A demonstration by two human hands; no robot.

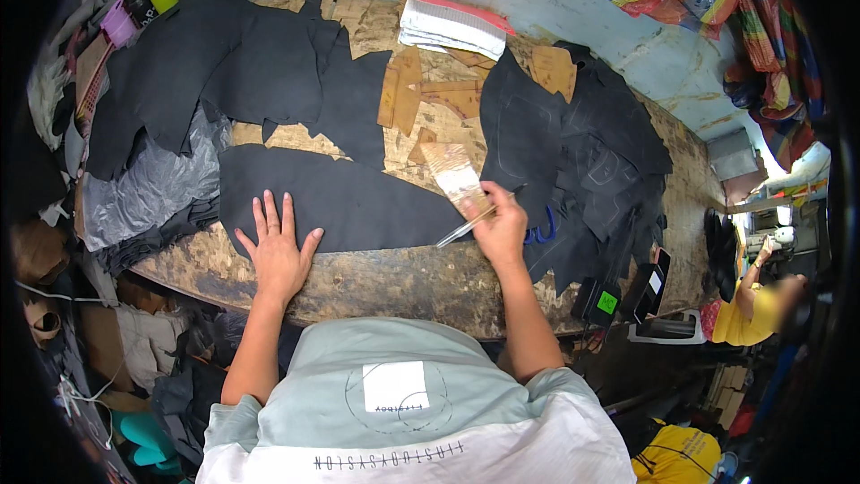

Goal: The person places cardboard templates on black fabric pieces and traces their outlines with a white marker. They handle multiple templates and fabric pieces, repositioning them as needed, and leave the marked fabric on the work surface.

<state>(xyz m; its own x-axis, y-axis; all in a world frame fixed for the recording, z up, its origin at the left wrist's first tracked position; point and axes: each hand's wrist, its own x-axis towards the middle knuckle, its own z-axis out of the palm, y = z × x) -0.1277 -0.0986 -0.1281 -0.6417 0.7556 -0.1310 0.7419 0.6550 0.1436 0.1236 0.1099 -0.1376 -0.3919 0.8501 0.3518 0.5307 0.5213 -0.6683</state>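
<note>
My left hand (276, 255) lies flat with fingers spread on a black sheet (358, 202), which looks like leather, pressing near its left end by the table's front edge. Over the sheet's right end, my right hand (502, 229) is closed round a tan pattern piece (452, 172) with a shiny surface. A slim silver pen (459, 230) also sits in that hand, its tip pointing left and toward me. Just right of my right hand, blue scissor-like handles (541, 228) show, partly hidden among dark pieces.
Chalk-marked black pieces (596, 166) heap up at the right. Larger black pieces (260, 63) cover the back left, beside clear plastic (152, 184). Tan templates (400, 90) and a paper stack (452, 31) lie farther back. A phone (652, 285) stands front right; beyond, a person in yellow (748, 315).
</note>
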